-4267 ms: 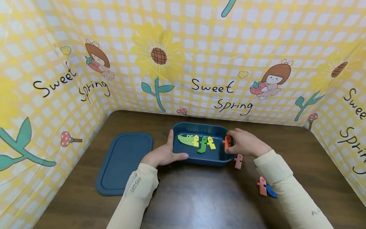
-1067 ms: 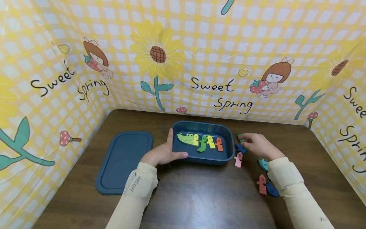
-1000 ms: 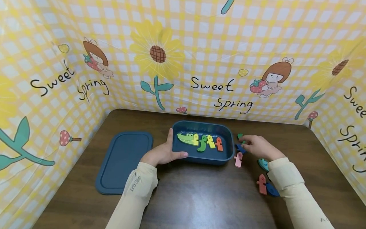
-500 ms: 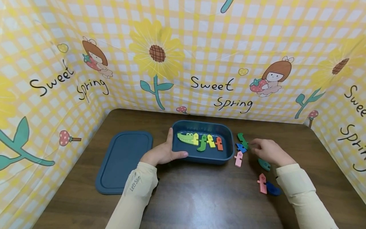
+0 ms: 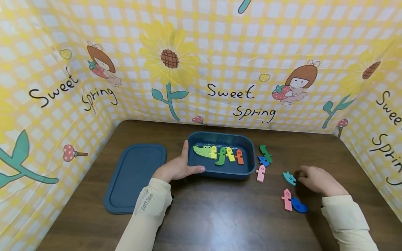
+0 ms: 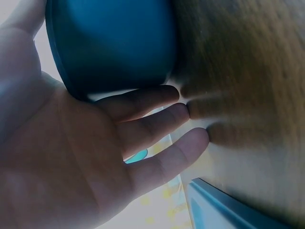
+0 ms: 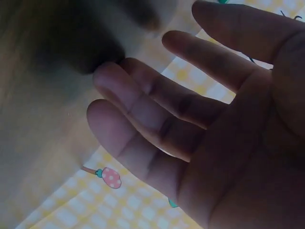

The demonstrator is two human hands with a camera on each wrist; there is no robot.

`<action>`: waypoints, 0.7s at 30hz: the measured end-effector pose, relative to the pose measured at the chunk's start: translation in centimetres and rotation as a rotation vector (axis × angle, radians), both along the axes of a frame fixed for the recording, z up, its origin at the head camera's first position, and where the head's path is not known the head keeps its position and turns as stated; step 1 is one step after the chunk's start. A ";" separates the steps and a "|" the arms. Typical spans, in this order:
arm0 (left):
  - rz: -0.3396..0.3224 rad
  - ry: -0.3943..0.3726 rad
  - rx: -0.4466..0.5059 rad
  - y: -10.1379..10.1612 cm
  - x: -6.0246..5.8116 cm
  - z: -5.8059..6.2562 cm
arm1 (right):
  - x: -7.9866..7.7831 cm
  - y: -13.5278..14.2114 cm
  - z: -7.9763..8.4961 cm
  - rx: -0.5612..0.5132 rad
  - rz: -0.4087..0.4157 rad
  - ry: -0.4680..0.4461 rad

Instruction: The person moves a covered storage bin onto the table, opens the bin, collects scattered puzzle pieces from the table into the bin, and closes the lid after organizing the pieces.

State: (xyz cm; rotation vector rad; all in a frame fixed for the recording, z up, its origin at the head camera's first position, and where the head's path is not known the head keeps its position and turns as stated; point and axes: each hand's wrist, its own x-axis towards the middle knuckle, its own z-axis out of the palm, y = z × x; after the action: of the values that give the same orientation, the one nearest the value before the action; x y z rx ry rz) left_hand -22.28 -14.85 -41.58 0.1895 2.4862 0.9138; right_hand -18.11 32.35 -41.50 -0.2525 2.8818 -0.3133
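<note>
Blue box point(image 5: 227, 174), left hand point(image 5: 176, 168) spread against it

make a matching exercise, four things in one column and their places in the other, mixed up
1. crocodile-head puzzle piece
2. orange puzzle piece
3. teal puzzle piece
4. blue lid

A. on the table, beside the right hand
B. inside the box, row's left end
C. on the table, left of the box
D. inside the box, row's right end

Pairs: 1-B, 2-D, 3-A, 4-C

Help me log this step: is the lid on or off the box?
Off: the lid lies flat on the table, apart from the box, whose inside shows.
</note>
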 end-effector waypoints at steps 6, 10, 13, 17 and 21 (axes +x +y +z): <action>0.000 -0.003 0.006 0.0 0.0 0.0 | 0.1 -0.2 -0.6 -0.009 0.007 0.017; 0.000 -0.007 0.015 -0.2 0.1 -0.3 | 0.2 -1.6 -0.6 -0.036 0.020 0.053; 0.006 -0.009 0.015 -0.2 0.1 -0.4 | 0.3 -3.1 -0.6 -0.050 0.045 0.102; 0.011 -0.007 0.009 -0.1 0.0 -0.4 | 0.5 -5.2 -0.7 -0.029 0.076 0.172; 0.005 -0.003 0.005 0.0 0.1 -0.1 | 0.5 -7.2 -1.1 -0.024 0.088 0.201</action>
State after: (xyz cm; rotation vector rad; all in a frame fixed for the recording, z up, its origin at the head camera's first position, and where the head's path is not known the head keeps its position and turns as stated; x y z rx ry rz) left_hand -22.21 -14.86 -41.71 0.1838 2.4832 0.9218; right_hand -17.59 25.12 -42.60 -0.4366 3.0532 -0.3233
